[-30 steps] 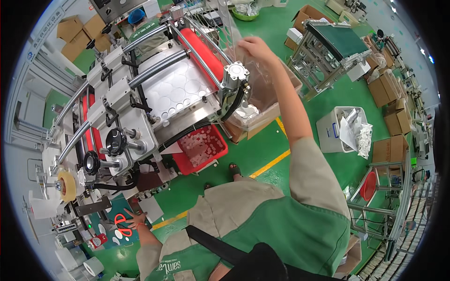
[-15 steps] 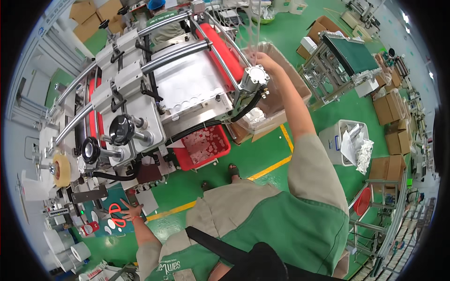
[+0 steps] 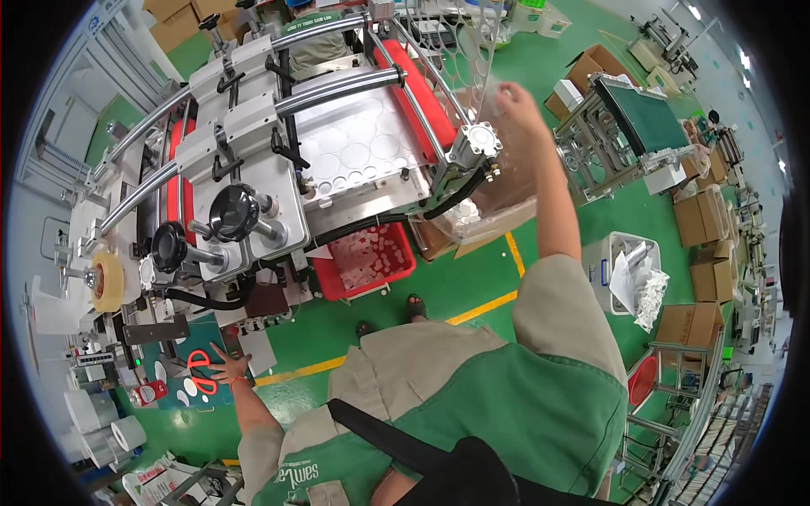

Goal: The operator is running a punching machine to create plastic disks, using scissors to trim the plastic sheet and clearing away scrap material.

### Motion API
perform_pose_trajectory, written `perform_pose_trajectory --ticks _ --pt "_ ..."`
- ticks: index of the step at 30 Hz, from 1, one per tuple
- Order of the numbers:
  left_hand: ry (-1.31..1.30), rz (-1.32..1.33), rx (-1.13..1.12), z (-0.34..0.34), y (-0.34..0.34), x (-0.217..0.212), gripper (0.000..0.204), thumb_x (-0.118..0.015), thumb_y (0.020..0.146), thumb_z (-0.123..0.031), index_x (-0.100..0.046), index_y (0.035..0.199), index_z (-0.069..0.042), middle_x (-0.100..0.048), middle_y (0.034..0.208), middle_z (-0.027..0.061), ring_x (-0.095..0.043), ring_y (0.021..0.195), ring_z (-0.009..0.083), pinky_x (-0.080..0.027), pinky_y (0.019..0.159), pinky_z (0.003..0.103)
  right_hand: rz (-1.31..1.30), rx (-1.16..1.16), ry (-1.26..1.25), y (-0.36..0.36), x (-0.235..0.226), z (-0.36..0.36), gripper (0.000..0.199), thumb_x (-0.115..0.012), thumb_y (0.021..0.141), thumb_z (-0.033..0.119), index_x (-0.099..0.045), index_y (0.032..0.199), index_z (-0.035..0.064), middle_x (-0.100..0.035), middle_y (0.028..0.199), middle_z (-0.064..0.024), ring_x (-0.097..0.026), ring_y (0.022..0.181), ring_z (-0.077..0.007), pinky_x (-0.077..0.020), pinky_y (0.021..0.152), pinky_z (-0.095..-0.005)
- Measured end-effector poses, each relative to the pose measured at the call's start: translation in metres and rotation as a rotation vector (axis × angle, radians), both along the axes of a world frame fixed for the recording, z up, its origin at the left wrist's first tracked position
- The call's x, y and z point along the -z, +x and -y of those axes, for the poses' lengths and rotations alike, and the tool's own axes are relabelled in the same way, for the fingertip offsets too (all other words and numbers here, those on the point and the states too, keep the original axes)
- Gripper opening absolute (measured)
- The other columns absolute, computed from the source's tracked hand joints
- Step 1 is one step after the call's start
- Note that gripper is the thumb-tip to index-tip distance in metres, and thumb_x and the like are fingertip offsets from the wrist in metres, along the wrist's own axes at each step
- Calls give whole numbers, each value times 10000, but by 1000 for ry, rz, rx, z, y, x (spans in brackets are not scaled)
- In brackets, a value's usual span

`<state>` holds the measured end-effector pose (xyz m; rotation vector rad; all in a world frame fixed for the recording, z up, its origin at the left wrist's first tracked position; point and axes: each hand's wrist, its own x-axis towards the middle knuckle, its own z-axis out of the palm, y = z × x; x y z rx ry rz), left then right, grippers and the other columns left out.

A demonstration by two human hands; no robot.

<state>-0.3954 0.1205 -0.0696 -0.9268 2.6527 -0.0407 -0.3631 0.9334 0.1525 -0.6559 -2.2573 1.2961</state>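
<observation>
My left hand (image 3: pixel 229 367) lies with fingers spread at the edge of a blue-green mat, beside red-handled scissors (image 3: pixel 200 372). Several small white discs (image 3: pixel 187 387) are scattered on that mat. My right arm reaches far forward past the machine's right end. At its tip, my right hand (image 3: pixel 519 106) is smeared by motion, close to a clear film web (image 3: pixel 472 52) punched with round holes; whether its fingers touch the film I cannot tell. Under the rollers, a sheet marked with rows of circles (image 3: pixel 354 143) covers the flat machine bed, left of a red roller (image 3: pixel 411 101).
Below the machine sits a red bin (image 3: pixel 371 263) of white scraps. A plastic-lined carton (image 3: pixel 516 190) stands under my right forearm, and a white bin (image 3: pixel 600 274) holds waste to the right. Black hand knobs (image 3: pixel 234 212) stick out toward me. A small conveyor (image 3: pixel 637 115) stands farther right.
My right hand has moved to the right, away from where it was at the film. More of the punched web shows, and circles now cover the bed sheet. The left hand stays put.
</observation>
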Motion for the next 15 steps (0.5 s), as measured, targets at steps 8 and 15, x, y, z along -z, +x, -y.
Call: perform_pose_trajectory --ticks 8,15 --pt "-23 -10 16 1 -7 -1 1262 -800 568 -389 204 1327 -481 61 1435 300 -33 1287 551 -112 1033 589 -183 -382 31 24 59 22 313 -603 814 122 -542 1107 28 -622 856 -68 -562 649 -108 -459 562 -256" --pt "-34 -33 21 6 -2 8 1236 -785 569 -417 182 1335 -480 64 1428 312 -32 1275 571 -101 1028 603 -178 -145 -328 14 18 2 274 -580 830 73 -537 1098 35 -583 815 -11 -535 680 -86 -435 604 -201"
